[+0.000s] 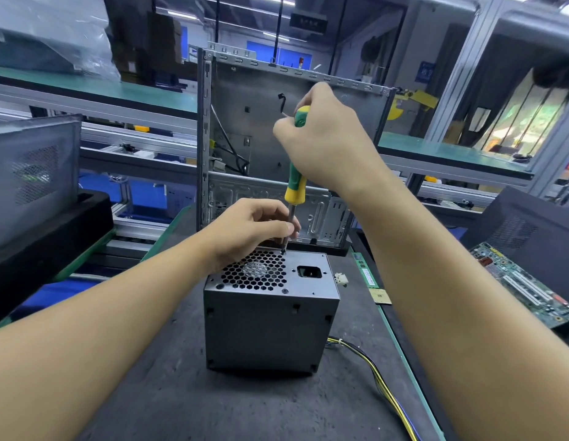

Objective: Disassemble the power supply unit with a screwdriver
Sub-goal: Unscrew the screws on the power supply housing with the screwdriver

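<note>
Head view: power supply (pixel 270 313) stands on end on dark mat (pixel 181 393), center of the bench, honeycomb fan grille (pixel 256 270) and socket cutout facing up. Screwdriver (pixel 295 183), green-yellow handle, near upright, tip down on the top face at the far edge of the grille. Right hand (pixel 327 144) wrapped around the handle's upper part, fingers closed tight. Left hand (pixel 251 233) rests on the far left of the top face, fingers curled, thumb and fingertips pinching the metal shaft just above the tip. Yellow and black cables (pixel 378 377) trail from the unit's right side toward the near edge. Open computer case (pixel 245 122) upright just behind. White plug (pixel 340 278) and 1 small chip (pixel 381 296) lie right of the unit; circuit board (pixel 524 288) farther right.
</note>
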`<state>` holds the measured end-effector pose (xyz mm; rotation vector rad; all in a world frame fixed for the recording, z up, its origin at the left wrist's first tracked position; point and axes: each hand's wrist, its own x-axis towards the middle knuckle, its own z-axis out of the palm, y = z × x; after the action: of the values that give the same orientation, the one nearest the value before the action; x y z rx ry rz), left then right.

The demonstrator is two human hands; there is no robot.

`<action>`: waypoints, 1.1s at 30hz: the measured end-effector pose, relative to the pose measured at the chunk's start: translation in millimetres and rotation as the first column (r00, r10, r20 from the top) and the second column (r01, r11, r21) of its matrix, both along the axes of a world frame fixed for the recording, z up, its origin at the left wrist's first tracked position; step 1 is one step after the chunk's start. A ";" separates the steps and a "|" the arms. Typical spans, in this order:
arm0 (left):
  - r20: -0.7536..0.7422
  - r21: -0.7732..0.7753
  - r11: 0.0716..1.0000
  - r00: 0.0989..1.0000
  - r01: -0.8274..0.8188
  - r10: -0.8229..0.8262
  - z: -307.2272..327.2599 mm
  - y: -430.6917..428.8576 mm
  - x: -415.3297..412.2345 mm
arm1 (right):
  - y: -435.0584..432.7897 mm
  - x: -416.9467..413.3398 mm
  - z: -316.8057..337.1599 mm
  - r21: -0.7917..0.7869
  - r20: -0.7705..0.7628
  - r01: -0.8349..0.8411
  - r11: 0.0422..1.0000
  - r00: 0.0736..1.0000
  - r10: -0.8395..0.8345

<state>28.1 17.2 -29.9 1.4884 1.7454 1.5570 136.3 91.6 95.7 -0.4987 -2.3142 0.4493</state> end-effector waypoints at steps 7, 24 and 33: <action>-0.095 0.005 0.996 0.992 -0.086 0.086 -2.3 1.8 -1.2 | 0.9 0.4 -3.3 0.002 -0.020 0.079 0.997 0.997 -0.079; -0.129 0.035 0.991 0.982 -0.131 0.135 -1.2 1.3 3.0 | -0.4 -0.5 -8.1 0.031 0.001 0.043 0.999 0.999 -0.043; -0.117 -0.183 0.983 0.993 -0.011 -0.011 8.7 -2.6 8.4 | 1.6 2.0 -6.5 -0.082 -0.067 -0.041 0.996 0.997 0.035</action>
<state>36.5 14.7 -21.2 1.5146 1.8969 1.2921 138.4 93.2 89.2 -0.4739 -2.2522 0.5739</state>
